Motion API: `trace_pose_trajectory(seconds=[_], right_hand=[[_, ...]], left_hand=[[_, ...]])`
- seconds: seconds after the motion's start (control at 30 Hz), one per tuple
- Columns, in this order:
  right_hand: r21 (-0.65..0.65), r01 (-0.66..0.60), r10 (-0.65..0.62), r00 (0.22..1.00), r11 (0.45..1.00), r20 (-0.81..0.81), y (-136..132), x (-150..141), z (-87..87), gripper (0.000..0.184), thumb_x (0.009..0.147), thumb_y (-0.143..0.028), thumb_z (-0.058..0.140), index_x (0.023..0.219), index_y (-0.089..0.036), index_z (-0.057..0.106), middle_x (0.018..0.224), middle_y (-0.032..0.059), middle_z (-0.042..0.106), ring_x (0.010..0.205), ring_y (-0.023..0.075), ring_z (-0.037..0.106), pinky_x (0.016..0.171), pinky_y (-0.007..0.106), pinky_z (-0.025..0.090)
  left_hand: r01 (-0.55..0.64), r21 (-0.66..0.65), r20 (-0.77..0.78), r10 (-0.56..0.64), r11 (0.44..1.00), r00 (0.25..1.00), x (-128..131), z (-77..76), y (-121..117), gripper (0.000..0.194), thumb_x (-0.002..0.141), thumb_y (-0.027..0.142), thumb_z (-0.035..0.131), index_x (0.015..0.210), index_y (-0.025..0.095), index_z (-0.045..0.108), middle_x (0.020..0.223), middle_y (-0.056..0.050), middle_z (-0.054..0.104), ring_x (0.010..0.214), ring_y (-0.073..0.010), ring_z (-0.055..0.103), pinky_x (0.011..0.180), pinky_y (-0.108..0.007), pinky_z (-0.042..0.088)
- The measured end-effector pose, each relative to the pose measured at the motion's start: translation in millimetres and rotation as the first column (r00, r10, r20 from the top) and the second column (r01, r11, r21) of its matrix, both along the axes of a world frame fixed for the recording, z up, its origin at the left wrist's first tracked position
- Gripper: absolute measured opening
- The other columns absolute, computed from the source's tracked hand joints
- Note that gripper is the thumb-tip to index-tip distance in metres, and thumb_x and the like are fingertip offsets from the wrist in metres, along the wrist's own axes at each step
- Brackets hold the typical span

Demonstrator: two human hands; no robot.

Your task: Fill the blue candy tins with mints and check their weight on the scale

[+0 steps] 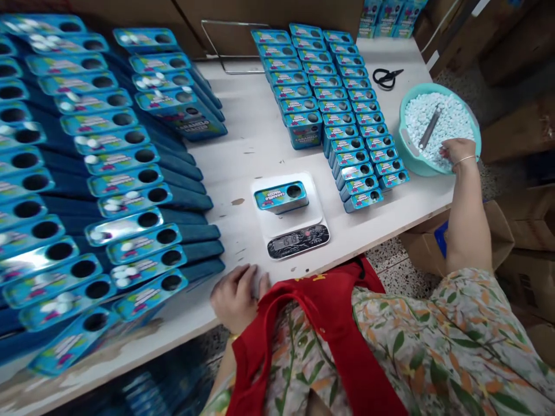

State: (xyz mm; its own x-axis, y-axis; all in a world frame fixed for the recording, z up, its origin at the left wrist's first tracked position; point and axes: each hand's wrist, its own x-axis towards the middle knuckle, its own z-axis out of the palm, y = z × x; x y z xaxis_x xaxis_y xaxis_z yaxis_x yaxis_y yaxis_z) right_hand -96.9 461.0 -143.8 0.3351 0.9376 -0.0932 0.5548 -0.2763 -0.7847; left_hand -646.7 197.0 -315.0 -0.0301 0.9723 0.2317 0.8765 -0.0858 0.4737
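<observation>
My right hand (460, 151) is over the turquoise basin (405, 141), its fingers drawn together at the small pale-blue candies (459, 118); the fingertips are partly hidden. A dark grey bar-shaped tool (430, 128) lies on the candies. At the table's front edge rests my left hand (236, 299), fingers loosely bent, thumb apart, holding nothing. Ahead of it is a white kitchen scale (314, 208) with its display (291, 241) lit. One blue tin (280, 199) with a round opening in its top sits on the scale.
Rows of blue tins (125, 159) fill the left side, several with white candies on their tops. More tins (332, 92) stand in columns at the back centre. Black scissors (387, 78) lie near the basin. Behind is a wire frame (234, 23); cardboard boxes (529, 231) stand right.
</observation>
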Motion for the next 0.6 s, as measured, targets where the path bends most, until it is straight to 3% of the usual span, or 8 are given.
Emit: trace_pose_trajectory(seconds=[0.07, 0.13, 0.23, 0.33, 0.37, 0.47, 0.53, 0.6], right_hand=[[0.004, 0.183, -0.181, 0.977, 0.983, -0.111, -4, -4, 4.0, 0.043, 0.056, -0.055, 0.076, 0.056, -0.029, 0.043, 0.041, -0.0059, 0.038, 0.065, 0.0125, 0.039, 0.081, 0.042, 0.034], [0.059, 0.193, -0.18, 0.967, 0.979, -0.181, -6, -27, 9.1, 0.036, 0.052, -0.047, 0.081, 0.059, -0.028, 0.051, 0.049, -0.0038, 0.048, 0.063, 0.0122, 0.042, 0.078, 0.041, 0.036], [0.183, 0.034, 0.003, 0.98, 0.983, -0.2, -13, -97, 21.1, 0.025, 0.056, -0.038, 0.082, 0.068, -0.025, 0.064, 0.062, 0.0011, 0.059, 0.056, 0.0131, 0.048, 0.064, 0.038, 0.039], [0.151, -0.266, 0.287, 0.948, 0.952, -0.138, -32, -186, 38.6, 0.013, 0.068, -0.028, 0.076, 0.075, -0.022, 0.067, 0.06, 0.0017, 0.061, 0.05, 0.015, 0.052, 0.053, 0.035, 0.041], [0.105, -0.396, 0.406, 0.908, 0.912, -0.101, -39, -213, 43.2, 0.008, 0.072, -0.026, 0.074, 0.075, -0.021, 0.067, 0.058, 0.0006, 0.059, 0.049, 0.0146, 0.051, 0.052, 0.034, 0.042], [0.032, -0.695, 0.688, 0.717, 0.718, 0.117, -50, -271, 44.6, 0.003, 0.081, -0.02, 0.067, 0.078, -0.021, 0.068, 0.068, 0.0015, 0.062, 0.065, 0.0167, 0.059, 0.065, 0.034, 0.049], [-0.026, -0.792, 0.766, 0.582, 0.61, 0.274, -49, -291, 35.6, 0.006, 0.082, -0.019, 0.067, 0.078, -0.022, 0.068, 0.075, 0.0033, 0.064, 0.08, 0.0206, 0.062, 0.077, 0.036, 0.051], [-0.096, -0.829, 0.796, 0.488, 0.551, 0.357, -45, -304, 24.7, 0.005, 0.084, -0.02, 0.066, 0.08, -0.022, 0.069, 0.08, 0.0053, 0.064, 0.09, 0.0244, 0.062, 0.084, 0.039, 0.05]], left_hand=[[-0.024, 0.017, 0.004, 0.024, 1.0, 1.0, 4, 1.0, -1, 0.027, 0.086, 0.04, 0.063, 0.104, 0.023, 0.07, 0.106, -0.012, 0.071, 0.098, -0.0323, 0.067, 0.085, -0.049, 0.053], [-0.038, 0.043, 0.002, 0.038, 0.998, 0.999, 9, 2.6, -3, 0.026, 0.087, 0.04, 0.062, 0.106, 0.023, 0.07, 0.108, -0.011, 0.071, 0.101, -0.0305, 0.066, 0.088, -0.048, 0.052], [-0.046, 0.067, -0.015, 0.047, 0.997, 0.999, 14, 3.5, -4, 0.026, 0.087, 0.036, 0.063, 0.108, 0.023, 0.069, 0.109, -0.011, 0.07, 0.103, -0.0274, 0.065, 0.091, -0.044, 0.05], [-0.058, 0.062, -0.013, 0.059, 0.996, 0.998, 17, 3.3, -4, 0.026, 0.089, 0.035, 0.062, 0.11, 0.022, 0.069, 0.111, -0.012, 0.07, 0.107, -0.0267, 0.064, 0.093, -0.042, 0.048], [-0.057, 0.064, -0.011, 0.058, 0.996, 0.998, 17, 3.6, -3, 0.026, 0.089, 0.035, 0.062, 0.11, 0.022, 0.068, 0.111, -0.012, 0.07, 0.107, -0.0267, 0.064, 0.093, -0.042, 0.048], [-0.055, 0.07, -0.013, 0.056, 0.996, 0.998, 19, 5.2, -3, 0.026, 0.091, 0.035, 0.061, 0.111, 0.021, 0.067, 0.112, -0.012, 0.07, 0.108, -0.0266, 0.064, 0.095, -0.042, 0.047], [-0.049, 0.081, -0.015, 0.051, 0.995, 0.999, 19, 5.6, -3, 0.027, 0.091, 0.035, 0.061, 0.111, 0.02, 0.067, 0.113, -0.012, 0.07, 0.109, -0.0264, 0.063, 0.096, -0.041, 0.047], [-0.044, 0.086, -0.01, 0.045, 0.995, 0.999, 19, 5.1, -3, 0.027, 0.091, 0.035, 0.061, 0.111, 0.019, 0.068, 0.113, -0.013, 0.07, 0.11, -0.0263, 0.063, 0.097, -0.041, 0.046]])
